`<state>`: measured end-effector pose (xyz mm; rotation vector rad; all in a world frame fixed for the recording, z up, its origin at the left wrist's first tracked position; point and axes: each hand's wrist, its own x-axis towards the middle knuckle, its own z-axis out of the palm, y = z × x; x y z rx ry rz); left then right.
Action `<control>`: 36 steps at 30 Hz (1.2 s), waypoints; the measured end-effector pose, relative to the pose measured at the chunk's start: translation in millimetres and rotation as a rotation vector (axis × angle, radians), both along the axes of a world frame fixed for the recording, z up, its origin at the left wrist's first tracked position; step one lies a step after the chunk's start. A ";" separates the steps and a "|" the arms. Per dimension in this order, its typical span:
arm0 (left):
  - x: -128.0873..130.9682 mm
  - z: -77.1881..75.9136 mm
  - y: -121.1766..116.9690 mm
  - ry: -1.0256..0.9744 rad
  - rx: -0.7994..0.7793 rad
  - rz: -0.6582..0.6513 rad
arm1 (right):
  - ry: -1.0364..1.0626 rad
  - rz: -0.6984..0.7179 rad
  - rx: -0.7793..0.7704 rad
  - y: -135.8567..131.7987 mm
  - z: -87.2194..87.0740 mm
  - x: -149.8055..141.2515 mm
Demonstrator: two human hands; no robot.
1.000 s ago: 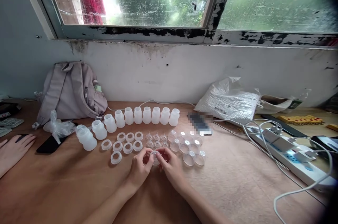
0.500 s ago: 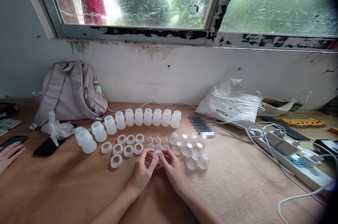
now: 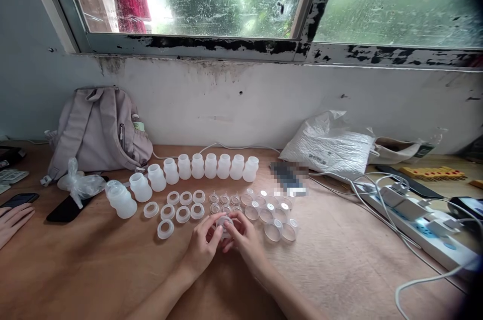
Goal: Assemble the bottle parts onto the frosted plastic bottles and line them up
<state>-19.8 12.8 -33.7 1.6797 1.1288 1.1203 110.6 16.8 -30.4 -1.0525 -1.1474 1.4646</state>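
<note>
Between my left hand (image 3: 205,239) and my right hand (image 3: 244,238) is a translucent bottle ring (image 3: 225,226), gripped by the fingers and thumbs of both. Whether a nipple sits inside it I cannot tell. Just beyond my fingertips stand several clear nipples (image 3: 224,200). To the left lie several loose white bottle rings (image 3: 183,215). Several clear domed caps (image 3: 273,230) are grouped beside my right hand. A curved row of frosted baby bottles (image 3: 197,166) runs behind these parts, and the leftmost bottle (image 3: 121,200) has a cap on it.
A grey backpack (image 3: 100,129), a plastic bag (image 3: 81,184) and a dark phone (image 3: 64,210) are at the left. Another person's hand (image 3: 14,222) rests at the left edge. At right are a silvery parcel (image 3: 328,146) and a power strip (image 3: 418,224) with trailing cables.
The ring has turned in my fingers, so more of its round face shows. My right fingers have shifted slightly around it. The parts on the table have stayed put.
</note>
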 end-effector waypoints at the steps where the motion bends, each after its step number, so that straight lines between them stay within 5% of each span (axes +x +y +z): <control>1: 0.4 -0.2 -0.7 0.018 0.007 0.004 | -0.009 0.005 -0.005 0.1 -0.2 0.5; 9: 4.4 -6.6 -0.2 -0.035 -0.033 0.202 | -0.198 -0.042 0.146 4.8 -6.6 3.4; 24: 4.6 -6.1 -1.1 0.072 0.060 0.177 | -0.215 -0.060 0.192 -2.3 1.6 0.7; 36: 6.6 -5.8 -2.2 -0.026 -0.027 0.166 | -0.187 -0.067 0.168 -3.1 -3.0 -2.7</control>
